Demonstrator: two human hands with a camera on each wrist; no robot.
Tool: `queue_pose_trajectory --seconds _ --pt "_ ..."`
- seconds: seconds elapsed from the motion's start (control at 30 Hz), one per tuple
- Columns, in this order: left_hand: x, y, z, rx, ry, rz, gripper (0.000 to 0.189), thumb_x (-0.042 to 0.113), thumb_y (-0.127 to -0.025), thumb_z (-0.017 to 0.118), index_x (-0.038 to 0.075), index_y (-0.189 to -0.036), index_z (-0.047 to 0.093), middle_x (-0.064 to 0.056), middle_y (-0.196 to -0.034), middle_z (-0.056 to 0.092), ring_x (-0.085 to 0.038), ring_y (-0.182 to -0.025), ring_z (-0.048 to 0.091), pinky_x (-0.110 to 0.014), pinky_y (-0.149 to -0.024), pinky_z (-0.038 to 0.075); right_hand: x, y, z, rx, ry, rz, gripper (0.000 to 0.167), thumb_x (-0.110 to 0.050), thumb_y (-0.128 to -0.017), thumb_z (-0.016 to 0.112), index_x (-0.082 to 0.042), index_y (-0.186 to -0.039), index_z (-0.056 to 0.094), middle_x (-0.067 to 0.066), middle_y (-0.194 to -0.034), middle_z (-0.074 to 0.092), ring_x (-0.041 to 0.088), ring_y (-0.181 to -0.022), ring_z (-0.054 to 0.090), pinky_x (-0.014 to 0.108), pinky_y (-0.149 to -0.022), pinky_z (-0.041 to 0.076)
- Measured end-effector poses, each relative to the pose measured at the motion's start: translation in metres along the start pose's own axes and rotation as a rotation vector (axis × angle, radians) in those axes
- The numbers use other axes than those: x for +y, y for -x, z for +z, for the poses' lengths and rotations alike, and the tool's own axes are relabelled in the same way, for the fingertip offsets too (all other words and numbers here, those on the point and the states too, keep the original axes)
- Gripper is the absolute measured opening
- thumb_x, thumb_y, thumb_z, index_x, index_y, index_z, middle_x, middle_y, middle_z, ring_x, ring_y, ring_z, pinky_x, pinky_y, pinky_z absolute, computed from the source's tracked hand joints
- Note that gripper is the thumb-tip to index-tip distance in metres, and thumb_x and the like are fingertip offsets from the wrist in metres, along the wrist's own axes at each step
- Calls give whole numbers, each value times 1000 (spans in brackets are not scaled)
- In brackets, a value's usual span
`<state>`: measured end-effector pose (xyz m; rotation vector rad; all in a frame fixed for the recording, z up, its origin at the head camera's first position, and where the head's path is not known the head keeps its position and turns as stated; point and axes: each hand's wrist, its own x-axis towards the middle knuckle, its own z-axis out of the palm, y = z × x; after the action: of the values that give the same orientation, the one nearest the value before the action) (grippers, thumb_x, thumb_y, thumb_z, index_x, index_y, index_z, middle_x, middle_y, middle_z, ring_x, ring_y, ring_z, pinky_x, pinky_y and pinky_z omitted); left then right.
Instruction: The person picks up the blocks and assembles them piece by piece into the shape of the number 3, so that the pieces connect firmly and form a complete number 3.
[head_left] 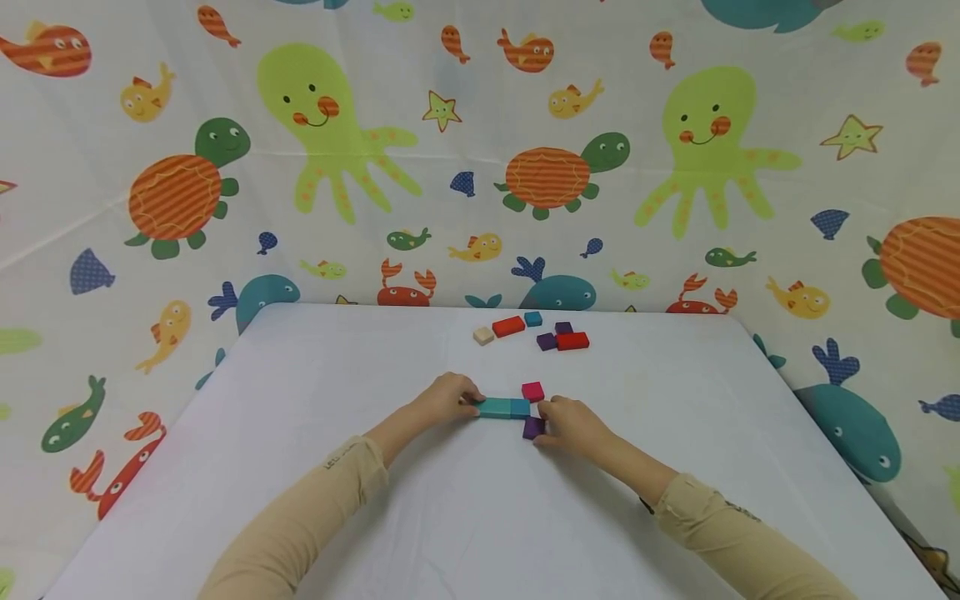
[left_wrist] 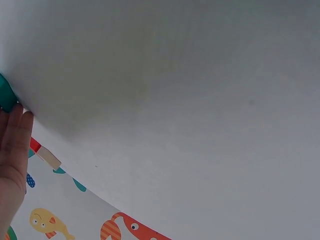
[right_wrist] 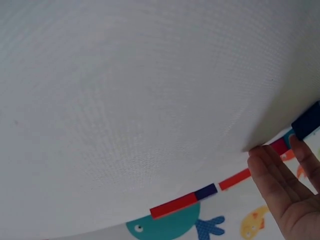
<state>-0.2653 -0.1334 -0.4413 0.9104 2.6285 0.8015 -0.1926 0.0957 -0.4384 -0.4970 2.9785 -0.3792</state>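
Note:
In the head view, a long teal block [head_left: 495, 408] lies end to end with a short blue block [head_left: 520, 408] on the white table. My left hand [head_left: 450, 398] holds the teal block's left end between thumb and fingers. The left wrist view shows that teal block [left_wrist: 7, 95] at the fingertips. Just right of the blue block is my right hand [head_left: 573, 425], its thumb touching a purple block [head_left: 533, 428]. In the right wrist view, its fingers [right_wrist: 272, 175] are fairly straight and spread from the thumb. A pinkish-red block [head_left: 532, 391] lies just behind the blue one.
Farther back lie a cream block [head_left: 483, 335], a red block [head_left: 508, 326], a small blue block [head_left: 532, 318], two purple blocks [head_left: 547, 341] and another red block [head_left: 573, 341]. A sea-animal patterned cloth [head_left: 465, 150] hangs behind the white table [head_left: 337, 358].

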Motion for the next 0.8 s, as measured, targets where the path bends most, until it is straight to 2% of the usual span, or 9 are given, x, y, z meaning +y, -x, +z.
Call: queue_pose_trajectory --seconds 0.57,0.8 --pt "-2 0 0 1 2 19 21 5 -82 70 -1 -102 70 -12 -102 71 -20 -93 67 -30 -84 55 1 -1 1 -2 -15 10 31 -23 -72 82 -7 -92 64 5 -83 62 12 -71 52 27 -72 54" --pt "-1 0 0 -1 14 -10 21 5 -82 70 0 -103 70 -11 -103 71 -19 -94 66 -31 -85 54 1 -3 0 -1 -12 13 31 -23 -71 82 -8 -92 64 4 -82 62 12 -71 53 27 -71 54"
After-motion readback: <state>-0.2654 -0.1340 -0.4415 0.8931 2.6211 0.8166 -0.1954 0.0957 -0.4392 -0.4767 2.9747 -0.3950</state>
